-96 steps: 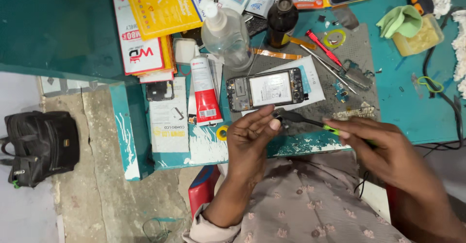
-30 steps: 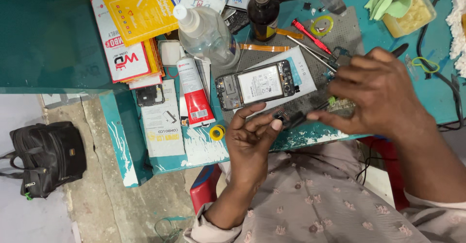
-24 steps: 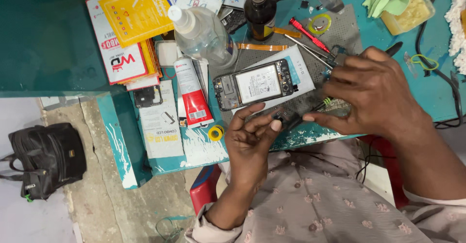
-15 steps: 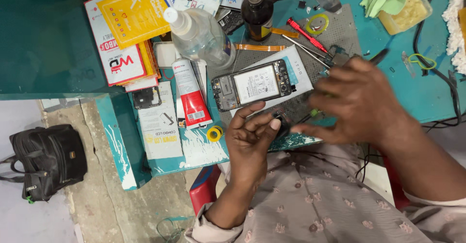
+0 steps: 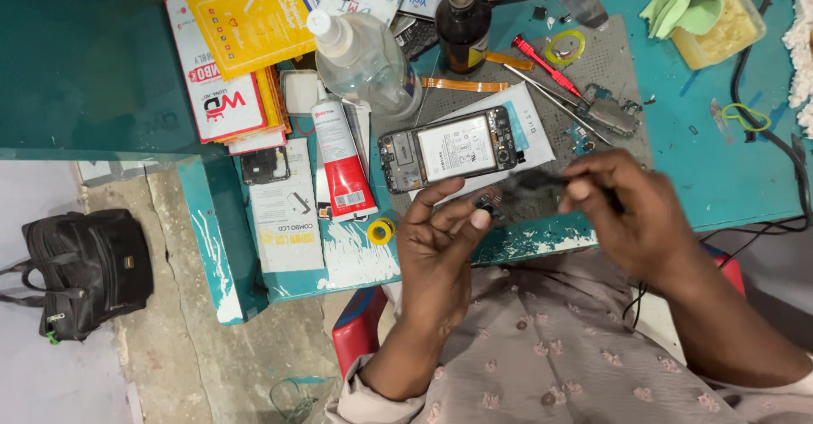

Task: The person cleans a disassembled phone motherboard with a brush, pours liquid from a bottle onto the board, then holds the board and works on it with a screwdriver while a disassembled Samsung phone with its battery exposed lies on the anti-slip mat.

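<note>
An opened phone (image 5: 449, 149) with its back off lies on a white paper on the grey work mat (image 5: 610, 68). My left hand (image 5: 440, 242) rests palm up just below the phone, fingers loosely spread, with a tiny dark part near its fingertips. To the right of the phone, my right hand (image 5: 631, 212) pinches a small black piece (image 5: 533, 178) between thumb and fingers, held just above the mat's front edge.
A red-and-white glue tube (image 5: 343, 166), a clear plastic bottle (image 5: 360, 51), a dark brown bottle (image 5: 463, 22), a red screwdriver (image 5: 546, 64), tweezers and packets crowd the teal bench (image 5: 85, 51). A yellow tape roll (image 5: 381, 231) lies near the front edge. A black bag (image 5: 85, 267) sits on the floor.
My right hand drew back from the mat's right side toward the front edge, now holding a black piece. The left hand stayed put below the phone.
</note>
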